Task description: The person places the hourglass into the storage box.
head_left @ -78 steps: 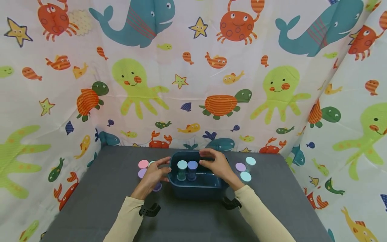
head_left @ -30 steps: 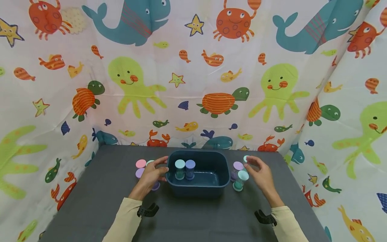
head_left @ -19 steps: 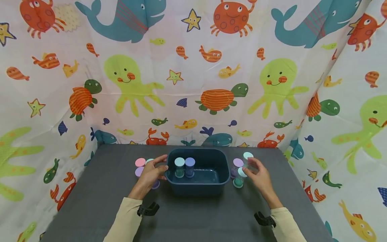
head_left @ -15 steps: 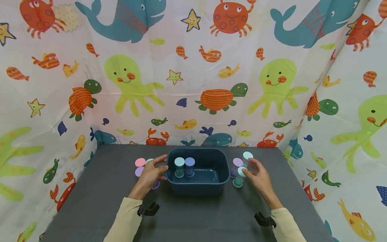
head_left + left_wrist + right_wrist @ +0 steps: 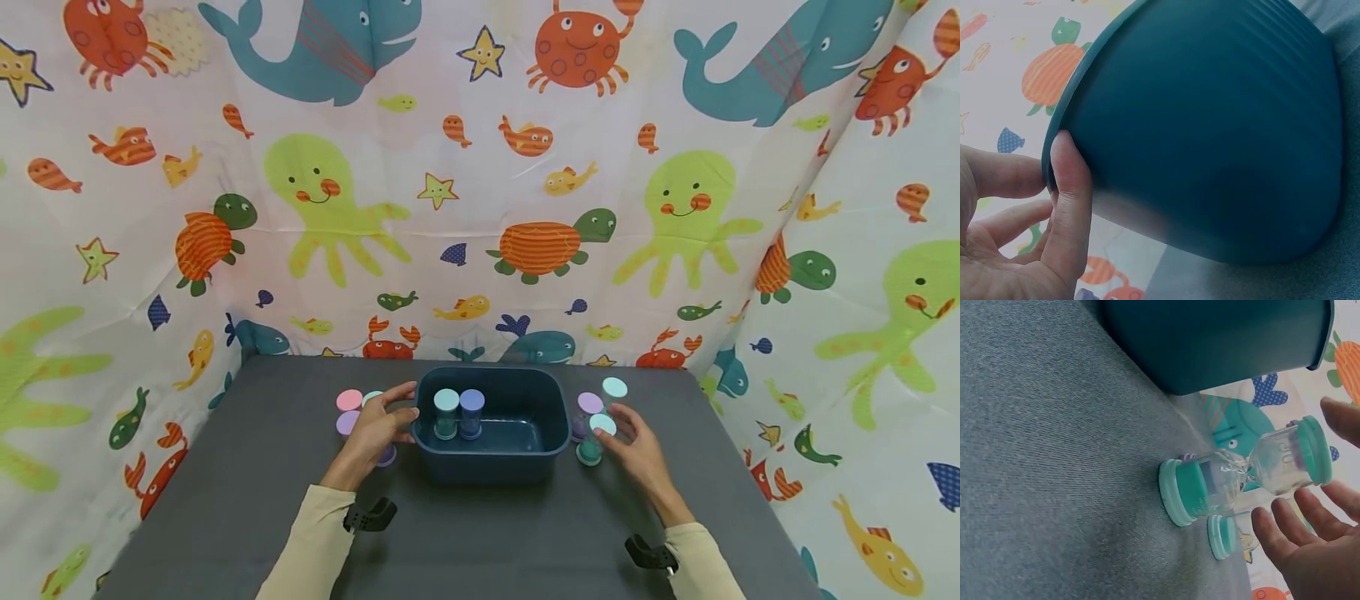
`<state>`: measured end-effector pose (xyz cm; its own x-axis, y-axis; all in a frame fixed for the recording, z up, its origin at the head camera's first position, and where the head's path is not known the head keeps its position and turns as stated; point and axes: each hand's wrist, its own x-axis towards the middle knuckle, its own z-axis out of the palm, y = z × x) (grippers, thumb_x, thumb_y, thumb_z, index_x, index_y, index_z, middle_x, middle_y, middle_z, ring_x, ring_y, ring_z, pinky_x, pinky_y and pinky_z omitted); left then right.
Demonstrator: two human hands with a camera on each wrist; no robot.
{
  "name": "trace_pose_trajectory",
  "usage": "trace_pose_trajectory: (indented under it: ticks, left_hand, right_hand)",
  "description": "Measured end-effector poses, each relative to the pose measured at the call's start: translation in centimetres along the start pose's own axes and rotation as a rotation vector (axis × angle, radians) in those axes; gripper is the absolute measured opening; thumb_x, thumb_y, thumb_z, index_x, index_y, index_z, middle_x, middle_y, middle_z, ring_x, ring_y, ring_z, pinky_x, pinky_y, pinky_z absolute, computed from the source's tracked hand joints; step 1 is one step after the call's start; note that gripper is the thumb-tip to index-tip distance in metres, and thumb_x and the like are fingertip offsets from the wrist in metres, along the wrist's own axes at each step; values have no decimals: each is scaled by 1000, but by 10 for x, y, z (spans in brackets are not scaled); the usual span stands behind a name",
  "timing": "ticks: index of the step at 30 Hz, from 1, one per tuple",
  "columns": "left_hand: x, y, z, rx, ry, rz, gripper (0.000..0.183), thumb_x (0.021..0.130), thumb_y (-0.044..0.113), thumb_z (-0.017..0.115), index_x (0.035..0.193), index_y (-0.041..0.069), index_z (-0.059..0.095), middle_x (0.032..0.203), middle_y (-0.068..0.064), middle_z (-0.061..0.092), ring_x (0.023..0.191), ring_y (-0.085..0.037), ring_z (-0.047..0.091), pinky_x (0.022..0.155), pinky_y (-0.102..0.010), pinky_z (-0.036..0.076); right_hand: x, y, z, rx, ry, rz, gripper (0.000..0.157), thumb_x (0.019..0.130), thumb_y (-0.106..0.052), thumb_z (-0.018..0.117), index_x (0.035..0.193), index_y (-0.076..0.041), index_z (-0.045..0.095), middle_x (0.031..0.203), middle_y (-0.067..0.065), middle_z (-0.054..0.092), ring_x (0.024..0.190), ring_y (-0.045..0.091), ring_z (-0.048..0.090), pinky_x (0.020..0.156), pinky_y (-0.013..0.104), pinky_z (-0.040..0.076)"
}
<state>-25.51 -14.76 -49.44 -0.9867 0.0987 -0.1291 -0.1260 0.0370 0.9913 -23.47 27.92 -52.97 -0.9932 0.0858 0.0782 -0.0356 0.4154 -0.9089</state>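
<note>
A dark teal plastic bin stands mid-table, holding a mint-capped sand timer and a blue-capped sand timer. My left hand grips its left rim; the left wrist view shows the thumb and a finger on either side of that rim. Right of the bin, my right hand has relaxed fingers spread about the top cap of an upright mint sand timer, the thumb apart from the cap. A purple-capped sand timer and another mint-capped sand timer stand just behind.
Left of the bin, partly hidden by my left hand, are a pink-capped timer, a purple-capped timer and others. A sea-animal printed curtain borders the grey table at the back and sides.
My right hand has come out of the bin, gone to the far mint timer on the right, then moved nearer to the front mint one. My left hand stays on the rim.
</note>
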Motion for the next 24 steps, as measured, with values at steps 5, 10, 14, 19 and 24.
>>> trace_pose_trajectory:
  ticks: [5,10,14,19,24]
  left_hand:
    - [2,-2,0,-7,8,-10,51,93,2,60,143,9,49,139,-18,48,82,-16,65,60,-27,58]
    - [2,-3,-1,-17,4,-9,51,93,2,61,142,9,50,139,-18,47,85,-16,65,60,-27,58]
    - [1,-2,-1,-12,2,-8,51,93,3,60,143,9,49,139,-18,47,89,-16,66,60,-27,58]
    - [0,0,0,1,14,-14,51,93,4,61,143,11,50,139,-15,48,93,-17,66,62,-28,59]
    - [0,0,0,6,20,-20,51,93,5,62,142,13,51,139,-13,49,94,-19,66,63,-29,59]
  right_hand:
    - [-2,1,0,-10,-24,4,66,88,-25,74,143,-6,44,145,17,50,129,31,50,87,12,45]
    - [-2,3,2,14,-15,0,62,86,-20,76,140,-6,49,141,16,53,121,18,55,83,10,46]
    - [-3,7,3,19,-10,11,60,86,-19,76,139,-7,50,140,15,54,116,8,56,83,11,47]
    - [-3,10,4,27,-2,23,59,86,-20,76,138,-7,52,138,16,55,114,5,55,85,10,46]
    - [-2,10,4,30,5,21,57,85,-21,77,136,-6,54,135,16,57,106,-4,55,84,10,47]
